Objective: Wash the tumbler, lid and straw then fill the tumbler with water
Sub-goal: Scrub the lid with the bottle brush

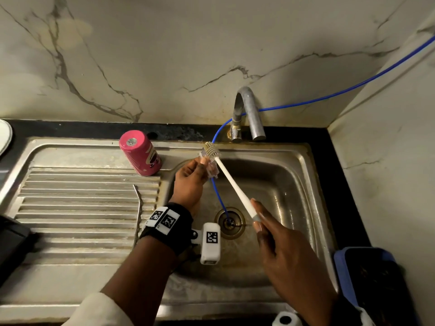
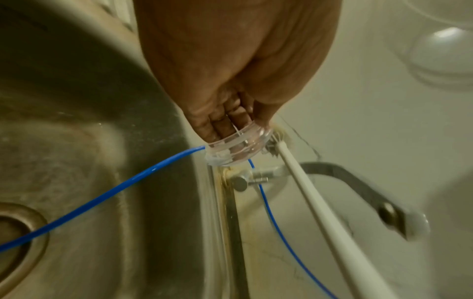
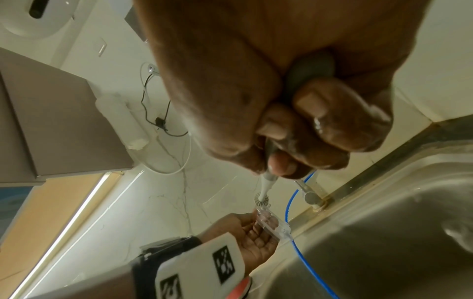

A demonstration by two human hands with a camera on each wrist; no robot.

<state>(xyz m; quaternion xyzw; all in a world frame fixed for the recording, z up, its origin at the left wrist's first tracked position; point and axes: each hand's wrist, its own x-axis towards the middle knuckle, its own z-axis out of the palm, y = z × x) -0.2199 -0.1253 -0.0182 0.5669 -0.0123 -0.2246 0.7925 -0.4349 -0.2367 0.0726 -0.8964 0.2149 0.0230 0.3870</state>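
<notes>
My left hand (image 1: pixel 190 177) holds the clear plastic lid (image 1: pixel 210 167) on edge over the back of the sink basin (image 1: pixel 270 175); the lid (image 2: pixel 238 147) shows at its fingertips in the left wrist view. My right hand (image 1: pixel 282 245) grips the grey end of a white bottle brush (image 1: pixel 235 189), whose bristle head (image 1: pixel 211 150) lies against the lid (image 3: pixel 271 224). The pink tumbler (image 1: pixel 140 152) stands upside down on the drainboard's back edge. A bent metal straw (image 1: pixel 138 208) lies on the ribbed drainboard (image 1: pixel 82 203).
A steel tap (image 1: pixel 247 114) stands behind the basin. A blue hose (image 1: pixel 220 198) runs from the wall down into the drain (image 1: pixel 230 222). A blue container (image 1: pixel 374 290) sits at the right, a dark object (image 1: pixel 11 243) at the left edge.
</notes>
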